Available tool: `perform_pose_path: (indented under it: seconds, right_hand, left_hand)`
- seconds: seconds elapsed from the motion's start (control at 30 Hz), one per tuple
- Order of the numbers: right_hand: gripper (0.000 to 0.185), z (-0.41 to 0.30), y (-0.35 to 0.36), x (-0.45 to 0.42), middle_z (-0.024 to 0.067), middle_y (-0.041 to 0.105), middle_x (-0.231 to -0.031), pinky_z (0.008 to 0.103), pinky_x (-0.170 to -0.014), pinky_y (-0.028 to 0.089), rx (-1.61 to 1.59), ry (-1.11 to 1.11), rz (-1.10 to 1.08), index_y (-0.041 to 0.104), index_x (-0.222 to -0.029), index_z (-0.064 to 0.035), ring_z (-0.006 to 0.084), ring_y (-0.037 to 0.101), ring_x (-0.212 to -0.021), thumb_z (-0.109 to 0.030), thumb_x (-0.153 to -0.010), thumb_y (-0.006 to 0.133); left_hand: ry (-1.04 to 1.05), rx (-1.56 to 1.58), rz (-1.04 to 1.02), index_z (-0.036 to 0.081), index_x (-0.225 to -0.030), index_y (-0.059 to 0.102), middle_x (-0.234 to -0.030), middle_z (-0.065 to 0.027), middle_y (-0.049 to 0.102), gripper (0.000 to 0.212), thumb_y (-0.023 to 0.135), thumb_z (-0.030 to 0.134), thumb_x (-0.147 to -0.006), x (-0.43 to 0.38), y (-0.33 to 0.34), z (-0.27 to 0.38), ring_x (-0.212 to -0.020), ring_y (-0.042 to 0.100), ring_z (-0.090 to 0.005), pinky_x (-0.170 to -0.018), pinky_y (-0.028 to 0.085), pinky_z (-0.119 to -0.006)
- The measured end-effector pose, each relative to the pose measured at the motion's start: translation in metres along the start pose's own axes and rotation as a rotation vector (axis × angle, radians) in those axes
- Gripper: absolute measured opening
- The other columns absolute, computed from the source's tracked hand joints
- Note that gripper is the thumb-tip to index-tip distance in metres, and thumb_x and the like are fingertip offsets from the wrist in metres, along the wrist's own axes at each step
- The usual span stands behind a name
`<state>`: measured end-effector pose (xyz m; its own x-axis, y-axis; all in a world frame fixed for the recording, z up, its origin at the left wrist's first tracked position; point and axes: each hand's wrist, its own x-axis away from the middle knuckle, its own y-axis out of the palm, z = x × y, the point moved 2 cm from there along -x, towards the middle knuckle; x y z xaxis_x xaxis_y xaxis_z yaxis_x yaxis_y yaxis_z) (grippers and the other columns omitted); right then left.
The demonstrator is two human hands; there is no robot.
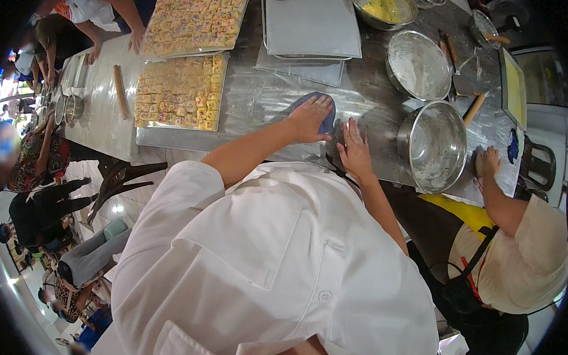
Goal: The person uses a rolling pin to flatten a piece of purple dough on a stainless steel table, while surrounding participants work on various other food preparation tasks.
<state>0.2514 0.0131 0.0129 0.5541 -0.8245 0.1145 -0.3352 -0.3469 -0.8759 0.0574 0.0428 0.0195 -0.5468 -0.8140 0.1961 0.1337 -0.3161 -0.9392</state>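
Note:
My left hand (312, 115) lies flat over a blue cloth or pad (329, 113), pressing it to the metal worktable (249, 98). Part of the blue piece shows past the fingers and thumb; the rest is under the palm. Close by, my right hand (355, 150) rests near the front edge of the tabletop, fingers slightly apart and nothing seen in it. White residue shows on the fingers of both hands. Dark shadow or reflection sits beside the right hand. A steel mixing bowl (438, 147), tilted and dusted white inside, stands to its right.
Trays of sprinkle-topped cut pieces (180, 92) sit at left, with an upturned-looking grey tray (311, 24) further back. Another floury bowl (419, 65) stands behind. A co-worker's hand (488, 160) rests on the table at right. A rolling pin (120, 92) lies on the left table.

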Motion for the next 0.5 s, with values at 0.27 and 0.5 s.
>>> perform_pose_path:
  seconds: [0.27,0.5]
  right_hand:
    - [0.063,-0.024,0.001,-0.034,0.0157,0.024,-0.149,0.0543,-0.108,0.021,0.007,-0.075,0.080,0.032,-0.140,-0.0029,0.0284,0.021,-0.139,-0.030,-0.088,0.053]
    - [0.066,-0.022,0.017,-0.062,0.0133,0.022,-0.151,0.0529,-0.110,0.019,0.160,-0.169,-0.015,0.031,-0.140,-0.0024,0.0256,0.021,-0.139,-0.037,-0.088,0.051]
  left_hand:
    - [-0.024,0.004,0.118,-0.003,-0.135,0.037,-0.145,-0.0197,0.030,0.070,0.054,0.044,-0.085,0.037,-0.004,-0.016,-0.136,0.026,-0.0322,-0.111,0.021,-0.046]
    - [-0.052,-0.038,0.158,-0.003,-0.139,0.031,-0.148,-0.0195,0.025,0.082,0.052,0.053,-0.083,0.072,0.011,-0.010,-0.139,0.020,-0.0310,-0.111,0.016,-0.052]
